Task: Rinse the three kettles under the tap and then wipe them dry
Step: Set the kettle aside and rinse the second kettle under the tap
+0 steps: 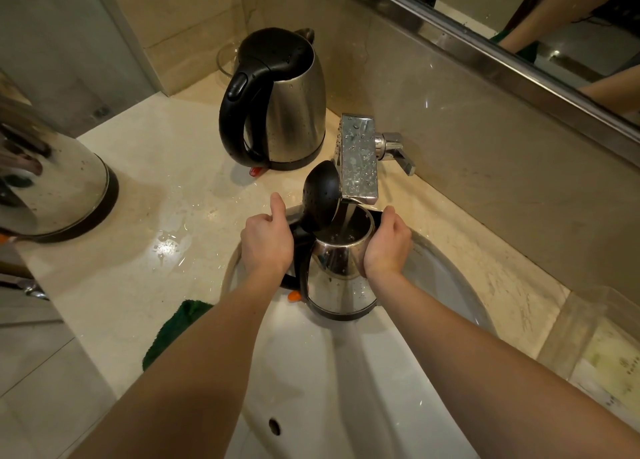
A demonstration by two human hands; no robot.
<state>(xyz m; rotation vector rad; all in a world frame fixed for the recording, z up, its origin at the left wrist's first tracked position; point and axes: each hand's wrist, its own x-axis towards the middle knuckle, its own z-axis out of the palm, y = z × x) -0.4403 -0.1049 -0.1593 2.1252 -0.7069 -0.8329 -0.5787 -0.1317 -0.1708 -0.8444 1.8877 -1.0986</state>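
Observation:
A steel kettle (pixel 341 278) with a black handle and its black lid (pixel 320 195) flipped up hangs over the white basin (pixel 346 372), under the chrome tap (pixel 358 160). Water runs from the tap into its open mouth. My left hand (pixel 266 242) grips the black handle. My right hand (pixel 386 247) curls round the kettle's right side near the rim. A second steel kettle (pixel 277 101) with its lid down stands on the counter behind the basin, wet with drops. A third kettle (pixel 52 181) stands at the far left, partly cut off by the frame.
A green cloth (pixel 173 334) lies at the counter's front edge, left of the basin. A puddle (pixel 166 247) glistens on the marble counter. A glass bowl (pixel 227 60) sits behind the second kettle. A clear plastic box (pixel 595 347) stands at the right. A mirror (pixel 519 25) runs above the back wall.

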